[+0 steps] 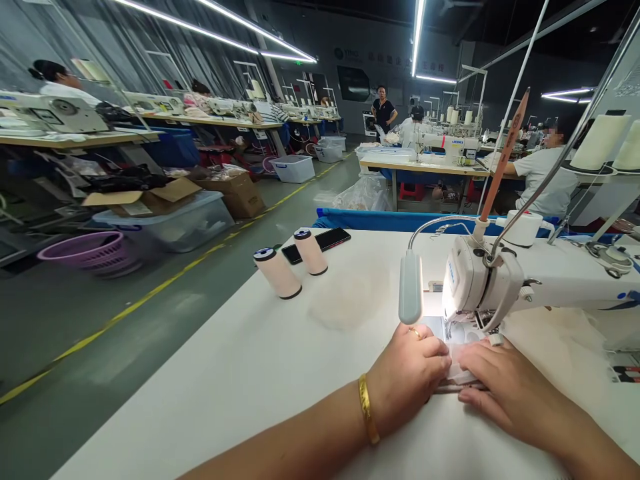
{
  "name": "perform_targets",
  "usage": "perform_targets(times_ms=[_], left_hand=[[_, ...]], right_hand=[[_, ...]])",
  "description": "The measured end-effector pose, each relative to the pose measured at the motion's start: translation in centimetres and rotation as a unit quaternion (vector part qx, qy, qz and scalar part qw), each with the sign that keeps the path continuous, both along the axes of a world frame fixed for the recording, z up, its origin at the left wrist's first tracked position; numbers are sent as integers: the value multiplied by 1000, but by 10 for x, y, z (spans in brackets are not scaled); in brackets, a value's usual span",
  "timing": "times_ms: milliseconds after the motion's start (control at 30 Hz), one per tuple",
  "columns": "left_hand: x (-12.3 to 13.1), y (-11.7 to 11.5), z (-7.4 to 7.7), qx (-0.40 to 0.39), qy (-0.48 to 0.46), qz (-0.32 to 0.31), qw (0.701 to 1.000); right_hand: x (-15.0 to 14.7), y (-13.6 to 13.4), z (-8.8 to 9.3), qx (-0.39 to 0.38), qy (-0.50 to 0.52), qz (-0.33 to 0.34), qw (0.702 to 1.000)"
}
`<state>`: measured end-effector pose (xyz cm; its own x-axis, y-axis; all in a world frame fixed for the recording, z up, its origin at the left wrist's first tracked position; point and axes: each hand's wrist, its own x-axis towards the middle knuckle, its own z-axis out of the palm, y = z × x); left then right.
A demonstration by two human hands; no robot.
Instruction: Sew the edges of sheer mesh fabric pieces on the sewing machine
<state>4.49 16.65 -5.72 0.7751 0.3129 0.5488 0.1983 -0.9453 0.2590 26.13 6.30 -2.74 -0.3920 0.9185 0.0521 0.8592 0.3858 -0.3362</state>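
Observation:
My left hand (413, 365), with a gold bangle and a ring, has its fingers closed on a piece of thin whitish fabric (456, 363) in front of the sewing machine needle. Across from it, my right hand (515, 387) lies over the same fabric, fingers stretched and thumb apart. Both hands rest low at the bed of the white sewing machine (480, 280), just before its presser foot. A small lamp (411, 290) on a bent neck lights this spot. More sheer pale fabric (555, 347) spreads to the right, partly behind my right hand.
Two thread cones (278, 273) and a dark phone (317, 245) occupy the far left of the white table (240, 373). A brown pencil (506, 157) stands upright on the machine head. Beyond are a purple basket (93, 253), plastic bins, boxes and several people at other machines.

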Motion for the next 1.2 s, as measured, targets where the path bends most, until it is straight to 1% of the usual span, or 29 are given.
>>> perform_targets(times_ms=[133, 400, 600, 833, 1000, 1200], left_hand=[[0, 5, -2, 14, 4, 1, 1000], [-1, 6, -3, 14, 9, -12, 1000], [1, 11, -4, 27, 11, -5, 1000], [6, 17, 1, 63, 15, 7, 998], [8, 21, 0, 67, 30, 25, 997], [9, 20, -3, 61, 22, 36, 997]], right_hand=[[1, 3, -3, 8, 2, -2, 1000], [0, 4, -8, 76, -5, 2, 997], [0, 6, -12, 90, -14, -9, 996], [-1, 10, -18, 89, -23, -39, 995], [0, 12, -19, 78, -25, -49, 995], [1, 16, -25, 105, -19, -57, 993]])
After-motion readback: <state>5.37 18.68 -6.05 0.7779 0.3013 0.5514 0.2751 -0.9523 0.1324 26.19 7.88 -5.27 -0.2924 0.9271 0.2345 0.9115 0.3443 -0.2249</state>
